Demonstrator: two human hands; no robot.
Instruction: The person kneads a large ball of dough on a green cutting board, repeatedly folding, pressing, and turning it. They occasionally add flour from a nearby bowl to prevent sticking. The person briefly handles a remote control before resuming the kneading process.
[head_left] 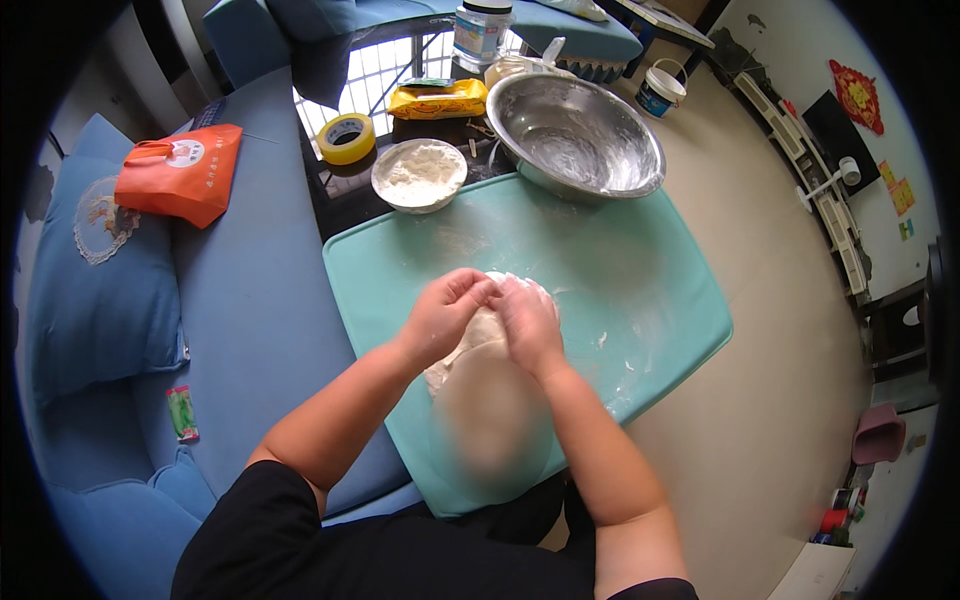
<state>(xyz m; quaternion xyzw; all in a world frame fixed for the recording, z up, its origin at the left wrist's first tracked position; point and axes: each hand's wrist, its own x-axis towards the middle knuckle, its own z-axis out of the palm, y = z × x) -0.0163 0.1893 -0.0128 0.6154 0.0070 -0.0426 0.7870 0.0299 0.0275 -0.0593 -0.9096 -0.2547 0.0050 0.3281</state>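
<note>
1. I count two hands, one lump of white dough (478,345), one teal mat (640,290), two bowls, one roll of yellow tape (346,137), one orange bag (185,170) and one yellow packet (437,99).
2. The dough lies on the near middle part of the mat. Its far end is under both hands; its near part is blurred.
3. The left hand (445,310) is curled and presses on the far left edge of the dough, fingers bent down onto it.
4. The right hand (527,320) lies flat over the far right side of the dough, fingers closed together and pushing on it. The two hands touch each other at the fingertips.
5. The white bowl (418,176), far left of the mat, contains flour.
6. The metal bowl (575,135), far right, has only a dusting of flour inside.
7. The bag lies on the blue sofa (240,300) at left.
</note>
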